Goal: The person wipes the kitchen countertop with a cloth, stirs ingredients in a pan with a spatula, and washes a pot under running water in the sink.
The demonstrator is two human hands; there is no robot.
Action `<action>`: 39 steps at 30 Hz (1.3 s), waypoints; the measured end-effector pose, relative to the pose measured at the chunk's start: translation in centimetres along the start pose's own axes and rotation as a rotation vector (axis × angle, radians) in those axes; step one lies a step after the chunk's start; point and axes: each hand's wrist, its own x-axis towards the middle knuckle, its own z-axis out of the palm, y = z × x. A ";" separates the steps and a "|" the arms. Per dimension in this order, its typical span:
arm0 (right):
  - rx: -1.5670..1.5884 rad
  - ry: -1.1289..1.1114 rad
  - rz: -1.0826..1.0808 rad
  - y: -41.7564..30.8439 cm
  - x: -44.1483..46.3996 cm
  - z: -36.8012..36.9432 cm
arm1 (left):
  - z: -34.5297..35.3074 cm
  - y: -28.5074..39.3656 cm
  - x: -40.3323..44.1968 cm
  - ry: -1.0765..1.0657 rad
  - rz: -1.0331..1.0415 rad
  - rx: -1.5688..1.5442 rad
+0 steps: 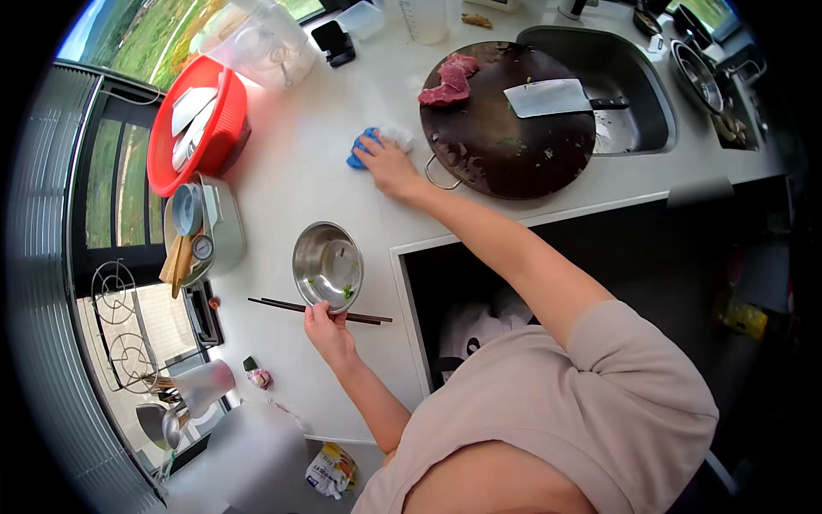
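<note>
My left hand grips the near rim of a small steel bowl. Bits of green leaf lie inside the bowl. A pair of dark chopsticks passes by the rim; part of them is hidden at my hand, and I cannot tell whether my fingers touch them. Further up the counter, my right hand presses on a crumpled blue and white cloth, fingers bent over it. Right of that hand is a round dark chopping board, bearing a piece of raw red meat and a cleaver.
The board overlaps a steel sink. Along the window side stand a red basket with white dishes, a clear plastic container and a utensil bin. A dark open space lies under the counter's edge.
</note>
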 end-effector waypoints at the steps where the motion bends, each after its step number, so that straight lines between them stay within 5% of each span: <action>1: 0.015 -0.037 -0.067 -0.7 -2.7 -1.2 | 0.5 0.2 -0.2 -0.024 -0.001 0.023; 9: 0.080 -0.271 -0.331 0.2 -19.0 -14.2 | 9.6 2.0 -2.6 -0.284 0.018 0.113; 11: 0.095 -0.147 -0.336 2.4 -22.6 -19.3 | 13.1 1.3 -4.1 -0.329 0.065 0.121; 15: -0.075 0.175 -0.038 11.0 -28.4 -27.4 | 20.6 -1.0 -9.1 -0.424 0.096 0.154; 17: -0.151 0.149 0.111 15.7 -30.2 -29.9 | 25.3 -2.0 -13.2 -0.464 0.060 0.145; 23: -0.088 0.010 0.121 25.0 -31.8 -32.9 | 39.0 -8.8 -23.0 -0.658 -0.077 0.163; 39: -0.401 0.284 0.610 56.5 -46.1 -57.1 | 71.8 -22.8 -45.9 -1.284 -0.200 0.438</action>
